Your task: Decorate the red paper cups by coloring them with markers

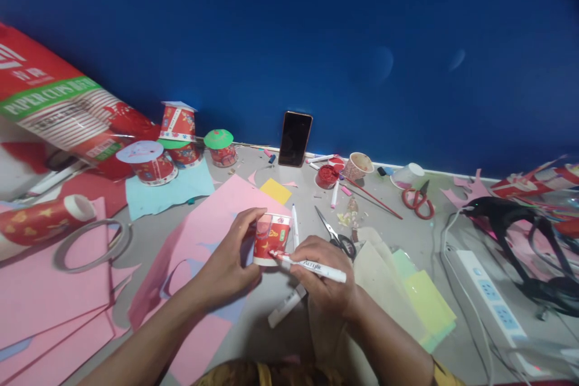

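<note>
A red patterned paper cup (pixel 271 235) with a white rim is gripped between the thumb and fingers of my left hand (pixel 235 248). My right hand (pixel 328 274) is closed around a white acrylic marker (pixel 316 267), whose red tip touches the cup's side. Under my right hand lies a white tape-like roll or marker piece (pixel 287 306), too unclear to name. Another white marker (pixel 295 226) lies just behind the cup. Black-handled scissors (pixel 335 234) rest to the right, and pink paper (pixel 217 211) spreads beneath my left hand.
A phone (pixel 295 139) leans against the blue wall. Decorated cups (pixel 154 163) stand at the back left by a paper-cup bag (pixel 67 102). Tape (pixel 120 247), red scissors (pixel 418 200), a brush (pixel 375 198), a power strip (pixel 491 301) with cables, and a black headset-like strap (pixel 506 223) surround the workspace.
</note>
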`<control>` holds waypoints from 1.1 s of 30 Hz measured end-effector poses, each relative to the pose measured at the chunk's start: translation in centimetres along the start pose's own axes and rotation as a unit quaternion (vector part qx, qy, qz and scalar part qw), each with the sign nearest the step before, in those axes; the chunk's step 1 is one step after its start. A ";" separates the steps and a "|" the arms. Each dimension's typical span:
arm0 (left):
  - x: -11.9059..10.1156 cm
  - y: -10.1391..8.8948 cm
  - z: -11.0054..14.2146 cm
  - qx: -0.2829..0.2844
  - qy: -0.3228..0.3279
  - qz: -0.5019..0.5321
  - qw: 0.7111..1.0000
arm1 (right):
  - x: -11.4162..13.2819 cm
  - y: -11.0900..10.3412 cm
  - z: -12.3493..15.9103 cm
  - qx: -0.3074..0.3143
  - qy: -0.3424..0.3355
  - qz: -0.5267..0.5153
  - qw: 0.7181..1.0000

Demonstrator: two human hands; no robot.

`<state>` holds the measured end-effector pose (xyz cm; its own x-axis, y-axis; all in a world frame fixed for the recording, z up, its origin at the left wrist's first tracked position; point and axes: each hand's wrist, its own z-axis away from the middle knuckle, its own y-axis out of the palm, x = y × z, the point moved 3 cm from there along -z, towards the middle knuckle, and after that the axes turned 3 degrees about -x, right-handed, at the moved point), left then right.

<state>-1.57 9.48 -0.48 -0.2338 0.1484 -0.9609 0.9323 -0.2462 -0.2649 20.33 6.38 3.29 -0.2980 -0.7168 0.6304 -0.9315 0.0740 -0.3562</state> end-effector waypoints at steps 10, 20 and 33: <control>-0.6 0.1 -0.2 0.007 -0.017 0.058 0.998 | -0.1 -0.3 -0.2 0.012 0.012 0.018 1.000; -0.5 0.1 -0.1 0.012 -0.058 0.086 0.995 | 0.0 -1.0 -0.6 -0.002 0.032 0.021 0.999; -0.6 0.0 -0.2 -0.015 -0.039 0.068 0.997 | 0.0 -1.2 -0.3 -0.064 0.065 0.003 0.996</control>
<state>-1.39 9.55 0.10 -0.1234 0.0409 -0.9915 0.9647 -0.2294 -0.1295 21.42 6.49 3.88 -0.3205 -0.6215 0.7148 -0.9460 0.1718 -0.2748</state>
